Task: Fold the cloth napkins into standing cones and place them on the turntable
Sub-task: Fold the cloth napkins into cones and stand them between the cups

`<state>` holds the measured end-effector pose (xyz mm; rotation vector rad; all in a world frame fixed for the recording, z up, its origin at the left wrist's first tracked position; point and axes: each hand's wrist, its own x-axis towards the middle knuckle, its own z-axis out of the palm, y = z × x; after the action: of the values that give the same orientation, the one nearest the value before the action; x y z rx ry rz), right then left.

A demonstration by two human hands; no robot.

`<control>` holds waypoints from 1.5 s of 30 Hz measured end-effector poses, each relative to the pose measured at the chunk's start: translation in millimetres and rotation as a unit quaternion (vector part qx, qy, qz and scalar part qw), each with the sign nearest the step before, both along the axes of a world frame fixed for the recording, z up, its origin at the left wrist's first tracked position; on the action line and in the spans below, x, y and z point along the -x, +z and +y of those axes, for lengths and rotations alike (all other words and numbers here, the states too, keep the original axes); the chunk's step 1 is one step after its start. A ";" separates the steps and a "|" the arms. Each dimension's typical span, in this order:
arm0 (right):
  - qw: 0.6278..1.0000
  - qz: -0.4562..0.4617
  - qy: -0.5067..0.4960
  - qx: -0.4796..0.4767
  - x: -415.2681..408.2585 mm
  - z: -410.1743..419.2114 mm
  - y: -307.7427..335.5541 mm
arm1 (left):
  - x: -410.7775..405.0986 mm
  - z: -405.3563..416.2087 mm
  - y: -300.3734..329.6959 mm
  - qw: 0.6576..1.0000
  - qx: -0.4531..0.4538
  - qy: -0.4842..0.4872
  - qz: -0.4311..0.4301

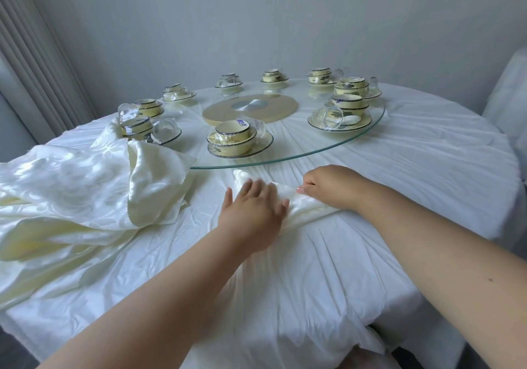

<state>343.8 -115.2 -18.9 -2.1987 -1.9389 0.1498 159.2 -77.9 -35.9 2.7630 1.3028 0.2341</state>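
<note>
The rolled napkin [296, 206] lies slantwise between both hands, left hand [252, 209] pressing flat-fingered on it, right hand [330, 187] pinching its nearer end.

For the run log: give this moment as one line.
left hand flat on napkin | right hand pinching it | turntable: no cones
</note>
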 end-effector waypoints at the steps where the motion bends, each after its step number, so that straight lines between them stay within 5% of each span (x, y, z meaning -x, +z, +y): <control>1: 1.000 0.004 -0.003 -0.002 -0.1 1.0 -1.0 | 1.0 0.3 -4.8 0.999 0.032 0.004 0.025; 8: 0.983 -0.116 -0.137 0.035 -6.6 -0.4 5.8 | 2.5 -0.8 -11.2 0.998 0.046 0.025 0.038; 10: 0.975 -0.146 -0.152 -0.067 -9.1 -5.9 9.0 | 2.1 -1.1 -12.3 0.998 0.043 0.024 0.042; 12: 0.957 -0.031 -0.121 -0.260 2.1 -14.0 14.9 | 1.9 -0.2 -13.2 0.998 0.041 0.024 0.044; 13: 0.947 0.103 -0.078 -0.294 12.3 -17.9 20.0 | 2.0 0.6 -13.6 0.998 0.040 0.024 0.044; 15: 0.895 0.397 0.039 -0.202 35.2 -20.9 18.7 | 2.6 0.5 -13.6 0.998 0.036 0.024 0.045; 17: 0.876 0.475 0.070 -0.048 49.3 -23.3 0.9 | 3.3 -0.4 -13.5 0.998 0.034 0.021 0.043; 20: 0.919 0.389 0.035 0.049 48.9 -33.3 -18.9 | 3.0 -1.0 -13.5 0.998 0.038 0.018 0.041; 24: 0.982 0.157 0.048 0.090 39.0 -43.3 -17.2 | 4.7 1.8 -6.4 0.999 0.019 0.005 0.049; 32: 0.989 -0.007 0.073 0.128 26.2 -62.2 -12.2 | 16.7 25.4 -4.0 0.996 0.037 -0.015 0.078; 41: 0.982 -0.048 0.049 0.177 29.9 -60.5 17.2 | 21.3 31.4 2.3 0.989 0.055 -0.024 0.132; 45: 0.982 0.153 0.091 0.069 59.1 -36.7 34.9 | 21.0 33.7 0.0 0.989 0.053 -0.024 0.137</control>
<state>284.7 -151.9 16.0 -1.9314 -1.9982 0.6305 138.2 -44.2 -35.9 2.8037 1.2582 -0.2202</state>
